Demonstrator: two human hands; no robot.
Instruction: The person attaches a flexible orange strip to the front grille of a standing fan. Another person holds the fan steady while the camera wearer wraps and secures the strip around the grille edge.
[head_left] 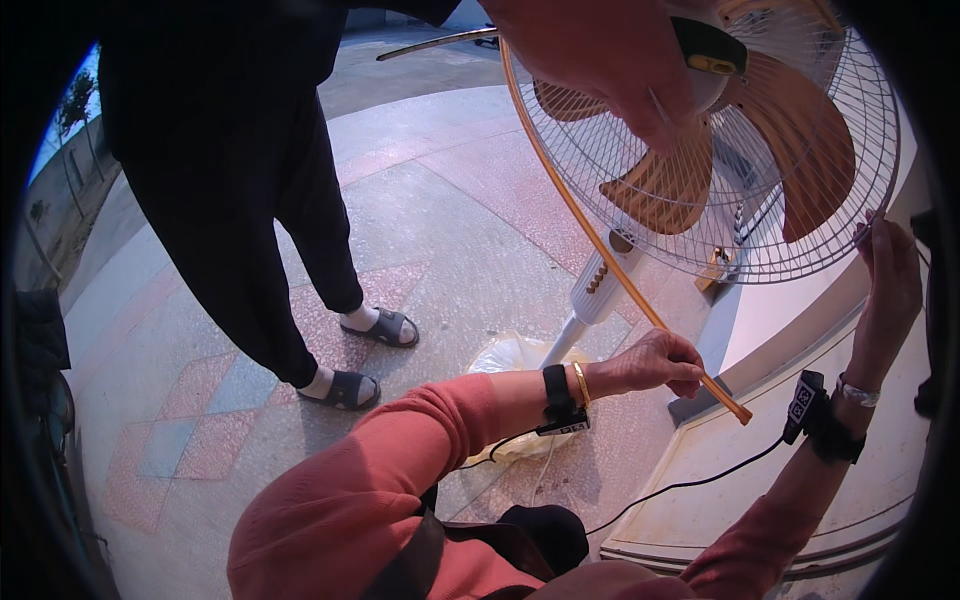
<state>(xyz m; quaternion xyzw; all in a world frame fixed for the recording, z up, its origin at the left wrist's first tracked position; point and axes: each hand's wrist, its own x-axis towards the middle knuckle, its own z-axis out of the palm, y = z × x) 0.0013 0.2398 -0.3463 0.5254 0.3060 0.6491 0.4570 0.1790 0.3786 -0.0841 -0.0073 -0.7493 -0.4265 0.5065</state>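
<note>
open tiled floor (440, 215) spreads left of a standing fan (665, 195), between it and a person in dark trousers (220, 250). to the right, room is tight: a pale step (765, 465) runs close below the fan's wire grille (790, 280). an orange-gold strip (584, 225) bends along the grille's left side and slants down; its lower end sticks out past the wearer's left hand (655, 362), over the step's edge.

the left hand holds the strip in a narrow pinch near that end. the right hand (893, 280) is raised, fingertips at the grille's lower right rim; whether they grip it, i cannot tell. a co-worker's hand (620, 70) reaches in from the top, before the grille.

counted: one fan, one strip, three hands, at least three copper-brown blades (805, 150), one white pole (565, 343) rising from one crumpled plastic bag (500, 353), two grey sandals (385, 330) over white socks, two black wrist devices (803, 405), and one gold bangle (582, 383) on the left wrist.
</note>
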